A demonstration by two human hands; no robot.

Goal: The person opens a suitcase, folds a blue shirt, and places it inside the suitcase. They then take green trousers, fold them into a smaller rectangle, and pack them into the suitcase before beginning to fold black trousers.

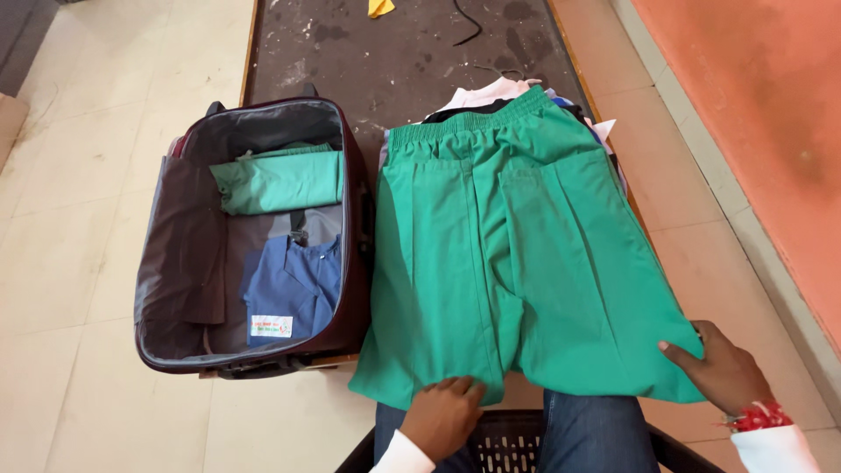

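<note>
1. A pair of green trousers (508, 263) is seen spread flat, waistband away from the person, on top of a pile of clothes (517, 92) lying on a dark mat (394, 52).
2. The left hand (441, 416) is laid on the hem of one trouser leg, fingers curled loosely against the cloth; whether the hem is pinched cannot be told.
3. The right hand (723, 368) is placed on the outer corner of the other leg, the edge apparently gripped between thumb and fingers.
4. Just beside the trousers, an open maroon suitcase (254, 236) is seen; a folded green garment (280, 180) and a blue garment (293, 285) are already laid inside it.
5. The work is judged partly done: two pieces are packed, the trousers are not yet folded, and the pile beneath is left.
6. The clothes under the trousers are mostly hidden, so their number cannot be told; the forearms are cut off at the lower edge.
</note>
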